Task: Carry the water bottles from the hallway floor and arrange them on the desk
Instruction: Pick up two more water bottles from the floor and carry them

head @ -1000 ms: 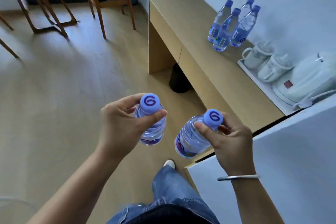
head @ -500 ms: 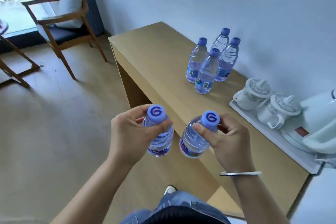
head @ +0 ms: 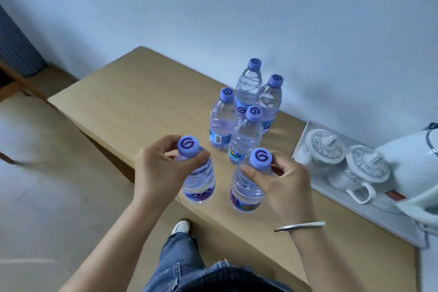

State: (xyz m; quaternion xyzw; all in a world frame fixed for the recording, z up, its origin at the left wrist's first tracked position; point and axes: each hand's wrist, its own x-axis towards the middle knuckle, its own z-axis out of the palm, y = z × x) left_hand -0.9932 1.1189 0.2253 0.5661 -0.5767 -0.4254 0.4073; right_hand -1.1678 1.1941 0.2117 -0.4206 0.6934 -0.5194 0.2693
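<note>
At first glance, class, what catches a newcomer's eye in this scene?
Two water bottles held by their necks, one in the left hand and one in the right hand, above the desk's front edge. Behind them four bottles stand clustered near the wall, with white lidded cups on a tray at right.

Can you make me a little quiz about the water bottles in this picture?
1. How many water bottles stand on the desk already?
2. True or false: the left hand is empty.
3. What sits on the white tray beside the standing bottles: A) lidded cups and a kettle, B) books, C) plates?

Key
1. Four, in a close group near the wall.
2. False. The left hand grips the left bottle by its neck, and the right hand grips the right bottle the same way.
3. A: two lidded cups and a white kettle.
</note>
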